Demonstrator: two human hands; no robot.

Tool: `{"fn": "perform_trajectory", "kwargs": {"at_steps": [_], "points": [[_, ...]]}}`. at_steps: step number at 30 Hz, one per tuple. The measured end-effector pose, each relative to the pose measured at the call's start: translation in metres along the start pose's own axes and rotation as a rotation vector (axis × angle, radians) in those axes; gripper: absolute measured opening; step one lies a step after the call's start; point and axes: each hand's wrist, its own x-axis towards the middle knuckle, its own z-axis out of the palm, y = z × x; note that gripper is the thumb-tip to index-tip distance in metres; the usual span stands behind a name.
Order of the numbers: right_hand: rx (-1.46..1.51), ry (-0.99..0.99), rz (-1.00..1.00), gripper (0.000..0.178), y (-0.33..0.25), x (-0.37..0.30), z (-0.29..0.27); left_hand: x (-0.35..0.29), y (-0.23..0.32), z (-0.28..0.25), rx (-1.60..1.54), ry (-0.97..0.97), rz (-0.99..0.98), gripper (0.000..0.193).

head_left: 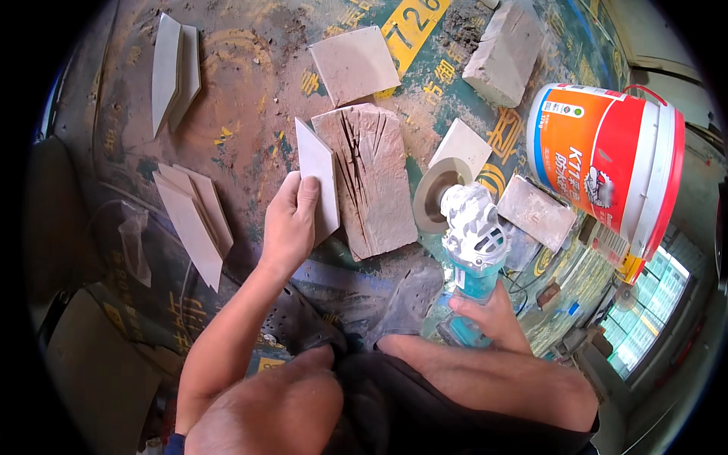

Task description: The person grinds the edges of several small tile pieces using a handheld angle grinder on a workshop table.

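My left hand [294, 212] is closed round the edge of a pale tile piece [316, 171], thumb on its face. The tile stands on edge, tilted, along the left side of a scored, grooved block [375, 182] lying on the ground. In my right hand [494, 315] is a teal angle grinder [474, 258], its head smeared with white. A round tan disc [441, 195] is fitted on it, facing the block's right side. Whether the disc is spinning, I cannot tell. Another pale tile piece [461, 145] lies just beyond the disc.
Cut tile pieces lean together at the left [176, 72] and lower left [196, 216]. A flat tile [355, 64] and a thick block [504, 53] lie farther off. At right are a dusty block [537, 212] and a red-orange bucket [607, 167]. Dusty green sheeting [250, 91] covers the ground.
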Motion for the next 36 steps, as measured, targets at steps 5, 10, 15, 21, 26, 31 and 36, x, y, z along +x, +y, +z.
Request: {"fn": "perform_trajectory", "kwargs": {"at_steps": [5,10,15,21,26,31,36], "points": [[-0.020,-0.028,0.039,0.032,0.000,0.002,-0.001,-0.014,0.011,0.010,-0.215,0.035,0.133,0.039],[-0.016,-0.011,0.018,0.032,0.005,0.002,-0.001,-0.011,0.003,0.003,-0.115,-0.175,-0.127,0.044],[-0.010,-0.004,0.016,0.031,0.000,0.003,0.002,-0.022,-0.026,-0.001,-0.123,-0.213,-0.103,0.041],[-0.026,-0.012,0.034,0.032,0.001,0.004,0.002,-0.031,-0.008,0.000,-0.199,-0.344,-0.226,0.040],[-0.020,0.008,0.005,0.033,0.008,0.005,0.002,-0.033,0.007,0.007,0.258,-0.109,0.125,0.070],[-0.015,0.015,0.028,0.035,0.006,0.003,0.002,-0.018,0.020,0.001,0.581,-0.203,0.166,0.065],[-0.063,0.006,0.058,0.040,0.001,0.001,-0.002,-0.004,0.036,-0.017,0.862,-0.197,0.397,0.068]]}}
